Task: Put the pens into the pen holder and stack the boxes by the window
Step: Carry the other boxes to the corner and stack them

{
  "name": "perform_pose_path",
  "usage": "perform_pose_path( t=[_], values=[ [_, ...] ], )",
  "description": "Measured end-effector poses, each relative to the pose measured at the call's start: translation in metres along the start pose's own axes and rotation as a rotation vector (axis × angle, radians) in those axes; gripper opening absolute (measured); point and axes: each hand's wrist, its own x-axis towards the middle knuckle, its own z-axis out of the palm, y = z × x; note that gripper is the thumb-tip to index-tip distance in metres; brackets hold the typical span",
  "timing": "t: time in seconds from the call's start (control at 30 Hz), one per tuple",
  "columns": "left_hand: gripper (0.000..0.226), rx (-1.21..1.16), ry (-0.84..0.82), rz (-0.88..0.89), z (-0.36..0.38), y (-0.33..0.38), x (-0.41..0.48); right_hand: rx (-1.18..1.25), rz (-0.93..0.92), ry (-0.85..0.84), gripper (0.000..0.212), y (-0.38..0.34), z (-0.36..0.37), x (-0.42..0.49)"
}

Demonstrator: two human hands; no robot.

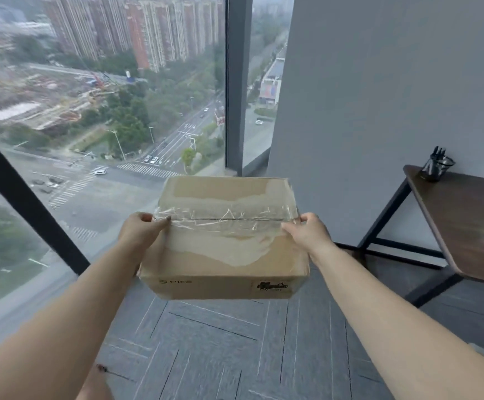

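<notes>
My left hand [141, 230] has its fingers curled round the left edge of the box [226, 255], which hangs between both sets of fingers, above the floor [206, 342] by the window [90, 111]. My right hand [307, 230] grips likewise. Slick tape [223, 220] under the fingers could let it slip, I judge. The front reads "PICO".

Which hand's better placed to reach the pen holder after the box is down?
Right, probably. The black mesh pen holder stands on the dark wooden table on the side of the right hand; the left hand grips the taped brown cardboard box nearer the window.
</notes>
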Motion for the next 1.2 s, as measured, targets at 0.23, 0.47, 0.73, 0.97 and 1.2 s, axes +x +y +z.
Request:
perform_pose_path(
  t=[0.23, 0.47, 0.73, 0.97, 1.2],
  values=[
    [0.03, -0.067, 0.036, -0.055, 0.038, 0.03, 0.165, 0.016, 0.087, -0.167, 0.047, -0.041, 0.062, 0.201],
    [0.05, -0.087, 0.081, -0.166, 0.074, 0.062, 0.328, -0.01, 0.17, -0.261, 0.065, -0.086, 0.122, 0.381],
    [0.037, -0.227, 0.168, -0.348, 0.152, 0.064, 0.48, -0.201, 0.077, -0.376, 0.065, -0.144, 0.167, 0.592],
    [0.031, -0.39, 0.217, -0.576, 0.263, 0.018, 0.6, -0.441, 0.051, -0.452, 0.088, -0.151, 0.236, 0.785],
    [0.02, -0.406, 0.208, -0.71, 0.363, -0.031, 0.7, -0.572, 0.146, -0.377, 0.087, -0.106, 0.307, 0.916]
  ],
)
